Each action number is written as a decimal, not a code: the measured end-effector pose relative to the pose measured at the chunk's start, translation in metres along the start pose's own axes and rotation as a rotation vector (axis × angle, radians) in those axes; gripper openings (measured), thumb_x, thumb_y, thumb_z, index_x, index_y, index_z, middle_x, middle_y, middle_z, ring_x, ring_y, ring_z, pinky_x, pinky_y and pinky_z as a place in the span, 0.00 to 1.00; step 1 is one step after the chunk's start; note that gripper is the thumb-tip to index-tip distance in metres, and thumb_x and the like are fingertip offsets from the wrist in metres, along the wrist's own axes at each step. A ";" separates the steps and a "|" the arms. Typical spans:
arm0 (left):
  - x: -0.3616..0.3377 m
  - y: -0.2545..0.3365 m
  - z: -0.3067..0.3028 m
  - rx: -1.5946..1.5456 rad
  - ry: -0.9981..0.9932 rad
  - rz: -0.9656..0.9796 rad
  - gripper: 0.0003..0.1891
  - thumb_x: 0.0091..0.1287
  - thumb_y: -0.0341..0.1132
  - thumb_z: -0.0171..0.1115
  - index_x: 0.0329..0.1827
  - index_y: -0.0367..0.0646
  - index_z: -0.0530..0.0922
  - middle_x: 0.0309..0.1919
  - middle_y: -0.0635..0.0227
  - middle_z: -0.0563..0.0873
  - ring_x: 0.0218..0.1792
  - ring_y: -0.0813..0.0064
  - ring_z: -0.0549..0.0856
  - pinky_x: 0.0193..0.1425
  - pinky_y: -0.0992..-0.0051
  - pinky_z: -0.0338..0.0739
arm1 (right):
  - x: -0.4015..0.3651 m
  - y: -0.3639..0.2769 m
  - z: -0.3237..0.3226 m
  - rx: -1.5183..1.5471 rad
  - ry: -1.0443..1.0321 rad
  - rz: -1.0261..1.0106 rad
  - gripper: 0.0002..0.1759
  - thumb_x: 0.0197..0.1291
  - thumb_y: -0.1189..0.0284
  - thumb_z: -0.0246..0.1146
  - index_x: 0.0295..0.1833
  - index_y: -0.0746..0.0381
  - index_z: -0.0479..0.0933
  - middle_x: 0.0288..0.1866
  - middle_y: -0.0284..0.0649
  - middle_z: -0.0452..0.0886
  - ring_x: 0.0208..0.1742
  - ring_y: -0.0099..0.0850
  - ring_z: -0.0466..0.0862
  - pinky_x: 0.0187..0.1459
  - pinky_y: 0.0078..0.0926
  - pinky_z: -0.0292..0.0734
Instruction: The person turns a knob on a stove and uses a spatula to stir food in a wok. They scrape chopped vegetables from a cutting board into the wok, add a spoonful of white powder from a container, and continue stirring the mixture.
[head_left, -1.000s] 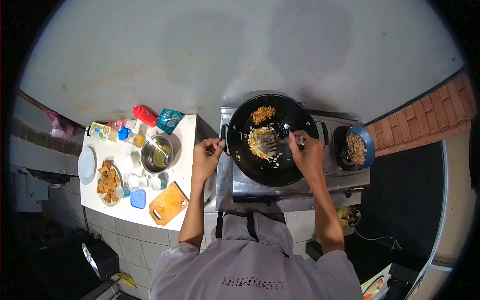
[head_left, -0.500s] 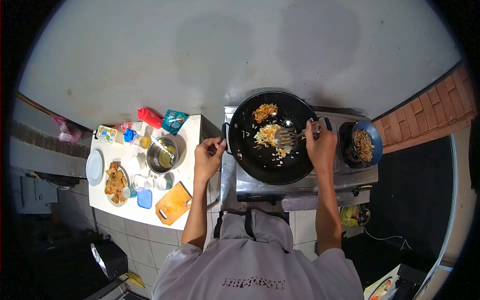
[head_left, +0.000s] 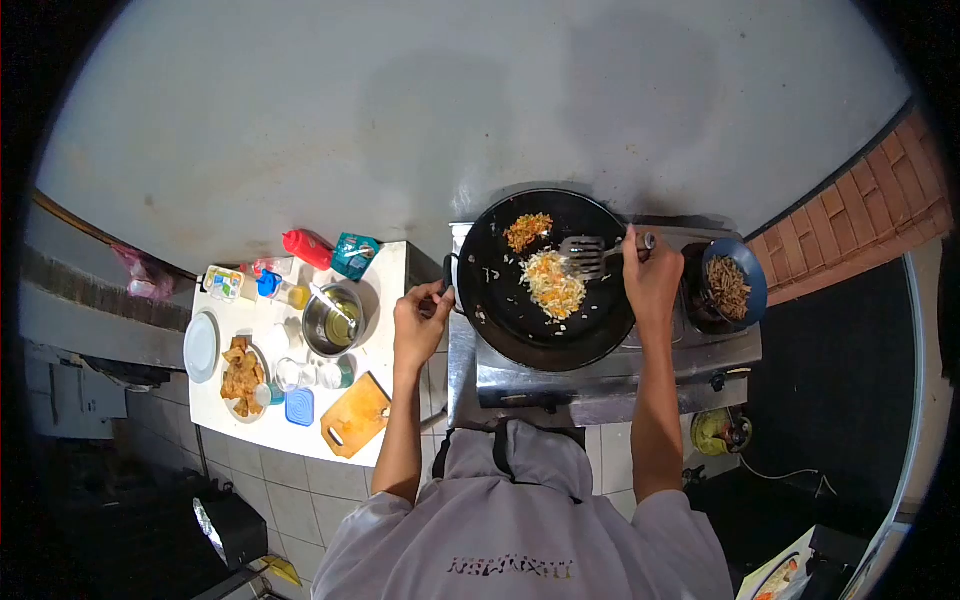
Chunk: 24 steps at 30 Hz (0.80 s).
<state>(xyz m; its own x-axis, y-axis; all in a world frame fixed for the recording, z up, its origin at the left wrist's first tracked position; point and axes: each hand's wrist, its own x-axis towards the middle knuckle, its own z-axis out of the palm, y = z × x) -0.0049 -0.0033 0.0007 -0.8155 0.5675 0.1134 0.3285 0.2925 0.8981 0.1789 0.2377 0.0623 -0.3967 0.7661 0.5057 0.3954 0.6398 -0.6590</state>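
A large black wok [head_left: 520,335] sits on the stove, gripped by its left handle in my left hand [head_left: 421,322]. My right hand [head_left: 652,275] is closed around the handle of a slotted metal spatula [head_left: 583,256]. The spatula's head touches the upper right part of a pale heap of chopped food [head_left: 554,288] in the wok. Apart from that heap, a smaller orange-brown pile [head_left: 527,231] lies near the wok's upper left side.
A blue bowl [head_left: 757,285] of brown strips stands on the stove's right. The white table [head_left: 300,437] at left bears a metal pot [head_left: 316,320], an orange cutting board [head_left: 355,415], a plate of fried pieces [head_left: 240,378], a red bottle [head_left: 308,248] and jars.
The spatula has moved up and slightly right, to the heap's upper edge. More of the pale heap shows, gathered more compactly. My left hand still holds the wok handle.
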 end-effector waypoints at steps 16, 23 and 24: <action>0.004 0.010 -0.005 -0.005 -0.045 -0.019 0.15 0.63 0.34 0.67 0.44 0.27 0.81 0.24 0.68 0.81 0.27 0.82 0.78 0.35 0.80 0.73 | -0.021 -0.026 0.024 0.148 -0.326 -0.214 0.09 0.61 0.71 0.63 0.32 0.66 0.76 0.19 0.49 0.76 0.20 0.43 0.79 0.23 0.36 0.69; 0.004 0.003 -0.006 0.008 -0.065 -0.047 0.16 0.63 0.35 0.67 0.45 0.28 0.82 0.25 0.68 0.81 0.31 0.81 0.80 0.38 0.78 0.75 | -0.012 -0.028 -0.015 0.073 -0.077 0.077 0.12 0.62 0.69 0.62 0.34 0.67 0.79 0.19 0.47 0.79 0.18 0.36 0.80 0.22 0.31 0.70; 0.003 0.002 -0.004 0.007 -0.073 -0.046 0.16 0.63 0.35 0.67 0.45 0.28 0.82 0.25 0.68 0.81 0.31 0.81 0.80 0.38 0.78 0.75 | -0.015 -0.028 -0.011 0.095 -0.047 0.063 0.13 0.63 0.68 0.62 0.33 0.69 0.79 0.18 0.48 0.79 0.18 0.33 0.81 0.23 0.30 0.70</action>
<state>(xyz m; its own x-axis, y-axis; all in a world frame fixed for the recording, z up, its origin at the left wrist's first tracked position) -0.0090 -0.0044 0.0048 -0.7932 0.6076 0.0403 0.2949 0.3253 0.8985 0.1832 0.2089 0.0795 -0.4126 0.7993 0.4369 0.3409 0.5803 -0.7397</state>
